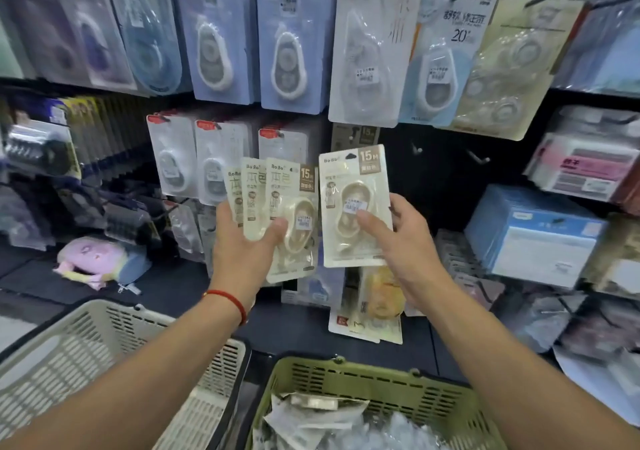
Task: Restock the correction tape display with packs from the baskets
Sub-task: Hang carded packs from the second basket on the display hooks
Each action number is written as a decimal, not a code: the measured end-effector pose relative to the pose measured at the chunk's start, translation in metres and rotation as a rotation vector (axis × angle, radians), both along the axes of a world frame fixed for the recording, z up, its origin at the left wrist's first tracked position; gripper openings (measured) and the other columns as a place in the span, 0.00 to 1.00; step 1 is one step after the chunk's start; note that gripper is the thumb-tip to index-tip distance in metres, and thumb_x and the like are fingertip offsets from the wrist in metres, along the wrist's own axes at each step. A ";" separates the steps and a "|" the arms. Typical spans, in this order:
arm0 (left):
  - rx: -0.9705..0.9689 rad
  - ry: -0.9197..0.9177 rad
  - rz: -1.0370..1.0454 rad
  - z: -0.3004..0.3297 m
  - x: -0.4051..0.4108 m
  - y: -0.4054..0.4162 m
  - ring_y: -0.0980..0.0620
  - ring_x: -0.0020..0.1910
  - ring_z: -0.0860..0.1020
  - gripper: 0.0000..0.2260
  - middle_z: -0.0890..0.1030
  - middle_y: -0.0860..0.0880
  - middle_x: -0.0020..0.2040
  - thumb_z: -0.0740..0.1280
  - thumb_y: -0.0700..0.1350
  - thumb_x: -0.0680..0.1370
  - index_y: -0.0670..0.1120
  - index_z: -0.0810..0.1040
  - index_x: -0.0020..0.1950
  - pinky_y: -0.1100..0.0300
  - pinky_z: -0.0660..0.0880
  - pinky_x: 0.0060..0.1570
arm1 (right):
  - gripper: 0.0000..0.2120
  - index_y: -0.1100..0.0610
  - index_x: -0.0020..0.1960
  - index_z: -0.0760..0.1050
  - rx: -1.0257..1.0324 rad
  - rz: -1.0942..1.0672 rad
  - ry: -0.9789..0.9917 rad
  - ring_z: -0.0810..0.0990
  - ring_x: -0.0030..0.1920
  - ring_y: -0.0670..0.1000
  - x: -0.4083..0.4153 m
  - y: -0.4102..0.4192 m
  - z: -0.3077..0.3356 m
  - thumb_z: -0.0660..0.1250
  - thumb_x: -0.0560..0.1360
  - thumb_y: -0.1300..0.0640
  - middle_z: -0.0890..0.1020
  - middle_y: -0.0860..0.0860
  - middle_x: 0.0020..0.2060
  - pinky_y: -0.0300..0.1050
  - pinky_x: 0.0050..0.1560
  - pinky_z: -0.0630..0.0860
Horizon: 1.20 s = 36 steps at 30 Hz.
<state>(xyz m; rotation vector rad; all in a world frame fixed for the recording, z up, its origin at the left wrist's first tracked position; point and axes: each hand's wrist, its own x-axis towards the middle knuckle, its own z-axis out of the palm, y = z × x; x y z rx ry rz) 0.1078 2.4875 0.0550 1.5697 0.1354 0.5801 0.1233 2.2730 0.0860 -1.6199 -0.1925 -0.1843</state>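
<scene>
Left hand (247, 238) grips fanned packs (273, 200); right hand (398, 238) pinches single pack (353, 203) apart

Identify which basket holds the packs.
The green basket, lower right: it holds clear-wrapped packs. The beige basket, lower left, shows no packs inside.

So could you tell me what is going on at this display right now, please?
A person is restocking correction tape. The left hand holds a fan of cream packs, and the right hand holds a single pack up in front of the pegboard, near bare hooks; it is not hung yet. Below, a green basket holds more packs, with a beige basket beside it.
</scene>
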 end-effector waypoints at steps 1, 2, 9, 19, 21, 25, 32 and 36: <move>-0.019 -0.014 0.027 -0.002 0.002 0.003 0.56 0.61 0.83 0.23 0.84 0.57 0.61 0.78 0.45 0.77 0.54 0.72 0.67 0.44 0.78 0.67 | 0.15 0.48 0.64 0.79 0.006 -0.003 -0.028 0.87 0.57 0.47 0.009 0.003 0.004 0.75 0.79 0.53 0.87 0.45 0.56 0.57 0.64 0.82; -0.038 -0.017 0.048 -0.005 0.003 0.004 0.56 0.60 0.83 0.22 0.84 0.58 0.60 0.78 0.44 0.77 0.54 0.73 0.66 0.44 0.78 0.67 | 0.15 0.48 0.64 0.79 0.019 -0.011 -0.043 0.86 0.58 0.48 0.017 0.006 0.008 0.75 0.79 0.53 0.87 0.45 0.57 0.57 0.64 0.81; -0.116 -0.032 0.073 -0.010 0.006 0.006 0.61 0.56 0.84 0.21 0.85 0.59 0.58 0.78 0.43 0.77 0.55 0.74 0.65 0.48 0.81 0.63 | 0.13 0.49 0.59 0.83 0.101 -0.041 -0.002 0.87 0.57 0.53 0.039 0.012 0.005 0.74 0.76 0.50 0.88 0.49 0.54 0.63 0.65 0.80; -0.241 -0.046 0.030 -0.004 0.005 0.002 0.56 0.54 0.86 0.19 0.87 0.55 0.56 0.78 0.42 0.76 0.51 0.76 0.64 0.54 0.83 0.53 | 0.19 0.45 0.68 0.75 -0.396 -0.209 -0.064 0.80 0.58 0.39 0.028 0.013 -0.012 0.70 0.80 0.42 0.81 0.40 0.58 0.45 0.59 0.78; -0.285 -0.018 -0.071 -0.007 0.006 -0.004 0.53 0.55 0.87 0.20 0.87 0.53 0.55 0.79 0.43 0.75 0.50 0.77 0.63 0.52 0.84 0.52 | 0.17 0.44 0.60 0.80 -0.354 0.028 0.017 0.82 0.53 0.36 0.018 0.018 -0.017 0.70 0.77 0.36 0.85 0.38 0.51 0.43 0.56 0.79; -0.353 -0.003 -0.178 -0.010 0.004 -0.017 0.49 0.55 0.87 0.29 0.88 0.51 0.55 0.81 0.50 0.66 0.49 0.76 0.64 0.53 0.85 0.49 | 0.20 0.44 0.56 0.82 -0.266 0.146 0.065 0.88 0.50 0.45 0.008 0.027 -0.024 0.75 0.71 0.34 0.89 0.43 0.50 0.55 0.57 0.85; -0.392 -0.008 -0.153 -0.007 0.007 -0.014 0.49 0.58 0.86 0.31 0.87 0.51 0.58 0.81 0.54 0.67 0.49 0.77 0.67 0.42 0.81 0.62 | 0.14 0.46 0.57 0.78 -0.043 -0.086 -0.071 0.87 0.50 0.47 0.009 0.023 -0.014 0.76 0.75 0.44 0.87 0.44 0.50 0.53 0.55 0.84; -0.315 -0.026 -0.066 -0.008 0.009 -0.009 0.53 0.56 0.86 0.21 0.87 0.54 0.56 0.80 0.47 0.74 0.52 0.77 0.64 0.47 0.82 0.60 | 0.08 0.46 0.58 0.78 0.031 -0.134 -0.087 0.86 0.53 0.45 0.014 0.021 -0.008 0.72 0.79 0.51 0.87 0.43 0.52 0.54 0.58 0.82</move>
